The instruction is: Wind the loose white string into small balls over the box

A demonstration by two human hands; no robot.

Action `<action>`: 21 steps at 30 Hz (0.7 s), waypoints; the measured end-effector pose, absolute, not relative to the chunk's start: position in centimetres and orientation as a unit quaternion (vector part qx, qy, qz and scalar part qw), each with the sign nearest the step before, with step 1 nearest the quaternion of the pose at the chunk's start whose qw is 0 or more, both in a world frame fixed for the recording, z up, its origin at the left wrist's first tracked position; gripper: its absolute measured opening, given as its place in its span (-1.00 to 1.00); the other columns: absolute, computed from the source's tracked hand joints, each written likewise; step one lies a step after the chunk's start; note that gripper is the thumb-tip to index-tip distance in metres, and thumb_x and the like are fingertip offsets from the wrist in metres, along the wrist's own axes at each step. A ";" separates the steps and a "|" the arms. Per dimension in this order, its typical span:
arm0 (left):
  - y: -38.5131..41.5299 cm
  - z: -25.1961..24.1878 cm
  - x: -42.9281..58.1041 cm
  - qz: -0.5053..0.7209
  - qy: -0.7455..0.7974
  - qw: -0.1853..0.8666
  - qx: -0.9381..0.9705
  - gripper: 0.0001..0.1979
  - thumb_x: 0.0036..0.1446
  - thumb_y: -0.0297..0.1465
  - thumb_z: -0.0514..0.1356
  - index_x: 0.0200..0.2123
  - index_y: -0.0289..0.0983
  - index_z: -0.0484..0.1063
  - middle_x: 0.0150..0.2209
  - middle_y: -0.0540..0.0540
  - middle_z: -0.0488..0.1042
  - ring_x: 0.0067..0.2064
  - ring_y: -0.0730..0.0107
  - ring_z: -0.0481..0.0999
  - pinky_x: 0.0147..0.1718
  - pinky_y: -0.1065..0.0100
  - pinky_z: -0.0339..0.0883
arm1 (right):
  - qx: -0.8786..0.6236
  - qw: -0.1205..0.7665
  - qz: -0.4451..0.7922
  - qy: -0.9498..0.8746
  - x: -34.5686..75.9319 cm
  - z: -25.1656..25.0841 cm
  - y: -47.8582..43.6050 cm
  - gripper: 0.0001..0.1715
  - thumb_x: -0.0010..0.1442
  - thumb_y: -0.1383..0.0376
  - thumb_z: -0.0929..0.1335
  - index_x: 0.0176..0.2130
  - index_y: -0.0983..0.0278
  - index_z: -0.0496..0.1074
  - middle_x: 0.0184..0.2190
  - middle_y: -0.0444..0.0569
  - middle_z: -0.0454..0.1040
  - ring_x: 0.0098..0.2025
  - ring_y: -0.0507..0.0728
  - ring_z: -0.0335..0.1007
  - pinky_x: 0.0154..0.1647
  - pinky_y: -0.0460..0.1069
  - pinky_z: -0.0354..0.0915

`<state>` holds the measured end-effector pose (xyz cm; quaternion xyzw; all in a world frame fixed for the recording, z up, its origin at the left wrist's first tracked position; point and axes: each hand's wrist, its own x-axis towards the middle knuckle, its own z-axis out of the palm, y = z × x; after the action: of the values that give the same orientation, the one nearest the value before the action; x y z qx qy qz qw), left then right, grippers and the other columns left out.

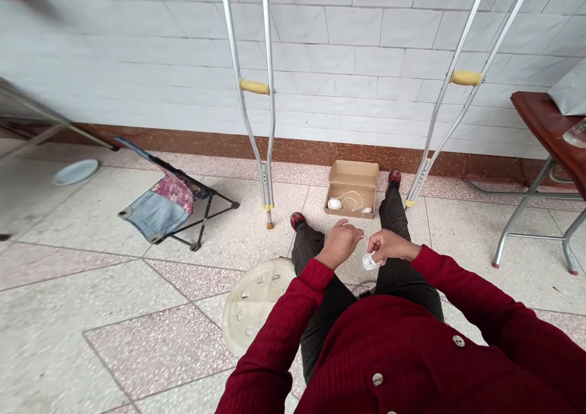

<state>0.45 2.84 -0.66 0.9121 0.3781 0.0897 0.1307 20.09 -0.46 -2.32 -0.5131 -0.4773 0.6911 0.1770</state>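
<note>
Red buttoned cardigan (403,353) fills the foreground, both sleeves reaching forward over dark trousers. The right hand (389,246) is closed around a small ball of white string (370,261). The left hand (341,243), just beside it, pinches a thin strand (365,238) running from the ball. Beyond the hands, an open cardboard box (354,173) on the floor holds more white string. Left of the left hand lies a pale round plastic lid (256,304).

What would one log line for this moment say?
right hand: holding white thread bundle | left hand: pinching its loose strand | cardboard box: open on floor ahead, more thread inside
</note>
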 end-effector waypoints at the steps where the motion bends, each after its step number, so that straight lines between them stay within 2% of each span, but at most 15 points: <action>1: 2.8 -0.2 0.7 0.083 0.380 0.110 0.915 -0.72 0.29 -0.39 0.06 -0.41 -0.28 0.51 -0.41 -0.11 0.56 -0.30 0.31 0.51 0.12 0.16 0.14 | -0.545 0.193 0.673 -0.462 20.1 -3.3 -0.1 -0.77 -0.33 0.52 0.47 -0.53 0.37 0.47 -0.68 -0.16 0.43 -0.65 0.02 0.35 -0.70 -0.11 0.33; 3: 2.3 0.5 1.2 0.078 0.385 0.097 0.915 -0.71 0.28 -0.40 0.06 -0.44 -0.29 0.50 -0.45 -0.12 0.55 -0.33 0.31 0.50 0.12 0.14 0.14 | -0.596 0.242 0.634 -0.429 20.2 -4.7 0.8 -0.79 -0.34 0.54 0.46 -0.57 0.36 0.43 -0.68 -0.16 0.41 -0.66 0.02 0.34 -0.70 -0.10 0.33; 6: 1.0 0.3 1.7 0.108 0.397 0.146 0.900 -0.70 0.30 -0.37 0.06 -0.44 -0.27 0.49 -0.45 -0.08 0.55 -0.36 0.36 0.48 0.07 0.21 0.19 | -0.630 0.314 0.580 -0.409 20.4 -5.1 2.5 -0.78 -0.28 0.47 0.46 -0.53 0.32 0.39 -0.66 -0.21 0.40 -0.62 -0.01 0.33 -0.65 -0.13 0.34; 9: -0.2 -0.8 1.9 0.138 0.408 0.209 0.878 -0.67 0.33 -0.35 0.03 -0.45 -0.25 0.47 -0.46 -0.03 0.54 -0.36 0.38 0.47 -0.02 0.30 0.25 | -0.621 0.412 0.534 -0.400 20.4 -3.5 3.9 -0.72 -0.28 0.37 0.51 -0.47 0.31 0.41 -0.60 -0.20 0.44 -0.56 -0.01 0.35 -0.59 -0.13 0.36; 12: -0.4 -2.2 1.3 0.148 0.412 0.252 0.863 -0.65 0.33 -0.35 0.01 -0.47 -0.25 0.46 -0.48 -0.01 0.52 -0.35 0.39 0.48 -0.08 0.33 0.27 | -0.560 0.469 0.555 -0.398 20.2 -0.8 4.0 -0.68 -0.28 0.30 0.53 -0.43 0.32 0.45 -0.54 -0.15 0.48 -0.54 -0.01 0.37 -0.58 -0.14 0.34; 14: 0.1 -2.8 0.5 0.148 0.419 0.260 0.857 -0.67 0.32 -0.37 0.03 -0.47 -0.24 0.47 -0.47 -0.01 0.53 -0.35 0.39 0.49 -0.06 0.32 0.26 | -0.511 0.428 0.617 -0.418 20.2 0.7 3.2 -0.70 -0.22 0.29 0.52 -0.40 0.32 0.48 -0.52 -0.14 0.50 -0.55 -0.03 0.36 -0.58 -0.16 0.31; 18: 1.8 -2.6 -0.9 0.137 0.412 0.227 0.872 -0.73 0.30 -0.39 0.05 -0.40 -0.23 0.50 -0.39 -0.04 0.57 -0.28 0.36 0.51 -0.02 0.30 0.23 | -0.423 0.237 0.735 -0.474 20.0 0.9 0.6 -0.72 -0.23 0.34 0.52 -0.40 0.34 0.51 -0.54 -0.13 0.50 -0.59 -0.03 0.35 -0.62 -0.16 0.27; 21: 2.5 -1.4 -0.8 0.114 0.394 0.176 0.895 -0.72 0.30 -0.37 0.05 -0.41 -0.24 0.50 -0.41 -0.08 0.55 -0.31 0.34 0.51 -0.01 0.26 0.22 | -0.456 0.160 0.733 -0.480 19.8 -1.5 -0.2 -0.73 -0.31 0.43 0.50 -0.46 0.35 0.49 -0.63 -0.18 0.45 -0.64 -0.03 0.31 -0.67 -0.16 0.26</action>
<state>-0.85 2.46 -1.42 0.8949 0.3942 0.1135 0.1756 19.77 -0.23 -1.45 -0.4557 -0.4798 0.7325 0.1597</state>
